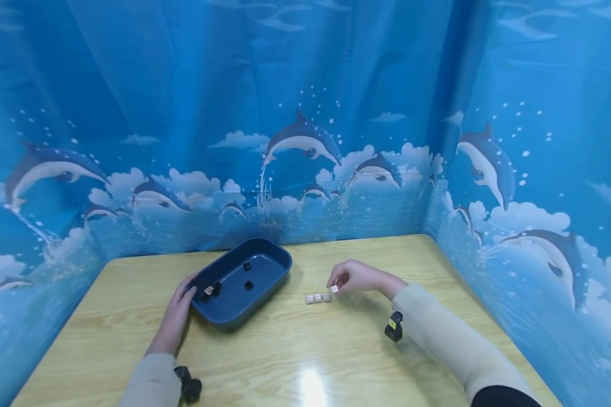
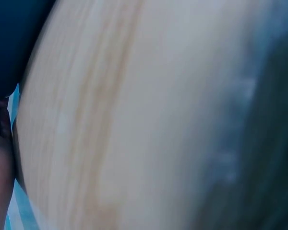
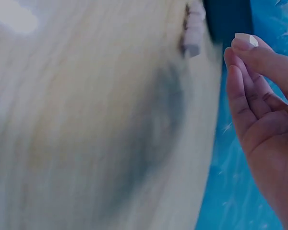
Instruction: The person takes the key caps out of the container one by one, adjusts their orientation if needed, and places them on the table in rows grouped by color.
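We pinch a white keycap [image 1: 334,289] between thumb and fingers of the right hand [image 1: 360,277], just beside the right end of the row of three keycaps [image 1: 318,298]. We'd best keep it level and square to that row, without nudging its neighbours. Our left hand [image 1: 177,311] clasps the rim of the blue tray [image 1: 231,295], fingers close together, usefully steadying it.

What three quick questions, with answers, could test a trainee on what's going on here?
1. Choose: the right hand pinches (A) a black piece, (B) a small white piece, (C) a spoon.
2. True or false: the left hand touches the blue tray.
3. How many pieces are in the white row on the table?

Key: 1. B; 2. true; 3. three.
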Tool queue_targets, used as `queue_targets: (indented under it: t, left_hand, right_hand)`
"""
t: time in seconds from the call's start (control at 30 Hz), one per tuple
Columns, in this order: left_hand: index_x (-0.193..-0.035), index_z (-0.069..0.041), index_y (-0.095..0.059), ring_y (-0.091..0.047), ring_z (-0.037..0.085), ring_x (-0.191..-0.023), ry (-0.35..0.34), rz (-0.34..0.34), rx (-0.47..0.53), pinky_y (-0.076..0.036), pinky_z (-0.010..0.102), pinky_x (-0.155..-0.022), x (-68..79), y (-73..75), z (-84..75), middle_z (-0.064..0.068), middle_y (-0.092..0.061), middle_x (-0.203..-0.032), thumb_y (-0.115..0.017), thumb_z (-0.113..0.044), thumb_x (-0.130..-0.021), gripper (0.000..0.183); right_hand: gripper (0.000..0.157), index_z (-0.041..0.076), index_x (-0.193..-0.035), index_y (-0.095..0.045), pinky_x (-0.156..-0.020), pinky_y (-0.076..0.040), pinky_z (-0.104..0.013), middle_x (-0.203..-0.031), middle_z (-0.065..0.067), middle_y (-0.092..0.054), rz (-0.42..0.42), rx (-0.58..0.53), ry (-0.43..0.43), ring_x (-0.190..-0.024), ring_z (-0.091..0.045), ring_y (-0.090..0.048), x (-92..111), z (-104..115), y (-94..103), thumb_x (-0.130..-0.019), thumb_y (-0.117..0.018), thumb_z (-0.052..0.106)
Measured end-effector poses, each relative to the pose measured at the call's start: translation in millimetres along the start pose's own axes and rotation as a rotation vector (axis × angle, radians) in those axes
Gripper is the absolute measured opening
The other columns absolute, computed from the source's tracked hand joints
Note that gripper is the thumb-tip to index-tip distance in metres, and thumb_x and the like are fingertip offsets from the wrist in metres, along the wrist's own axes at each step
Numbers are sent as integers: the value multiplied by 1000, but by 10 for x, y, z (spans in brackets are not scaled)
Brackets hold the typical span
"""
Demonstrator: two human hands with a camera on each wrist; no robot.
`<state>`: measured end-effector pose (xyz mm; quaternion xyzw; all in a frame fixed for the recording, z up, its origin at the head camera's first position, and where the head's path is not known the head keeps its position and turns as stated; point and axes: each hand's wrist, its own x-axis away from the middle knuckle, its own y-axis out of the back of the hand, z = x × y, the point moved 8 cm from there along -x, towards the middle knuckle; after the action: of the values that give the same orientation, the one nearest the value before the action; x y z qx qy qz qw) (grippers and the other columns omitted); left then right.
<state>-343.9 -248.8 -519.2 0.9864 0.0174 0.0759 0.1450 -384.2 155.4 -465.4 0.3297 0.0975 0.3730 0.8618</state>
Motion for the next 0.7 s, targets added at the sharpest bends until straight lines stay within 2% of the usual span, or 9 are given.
queue_targets:
  t: [0.17,0.37,0.7]
  left_hand:
    - [-157,-23,-19,1,30,-148,1,1,-2,-1,58,-116,-10,-3,1,4,-7,-163,-30,-50,-104,61]
    - [-157,-23,-19,1,29,-148,8,-1,-4,-2,58,-116,-6,0,2,4,-8,-163,-30,-50,-104,61]
    - [-157,-24,-20,1,29,-148,7,0,-9,-2,58,-116,-9,-6,0,3,-8,-163,-29,-51,-104,60]
  right_hand:
    - [25,4,-101,-74,-77,-56,-27,-94,1,-67,-41,-10,-59,-85,-13,-64,57,-209,-16,-78,-75,-5]
    - [25,4,-99,-74,-72,-57,-28,-89,-1,-67,-55,-64,-118,-81,-15,-63,53,-381,-82,-76,-77,-4]
    - [26,4,-100,-72,-71,-56,-29,-86,-2,-66,-70,-106,-168,-80,-17,-61,16,-497,-135,-76,-78,-3]
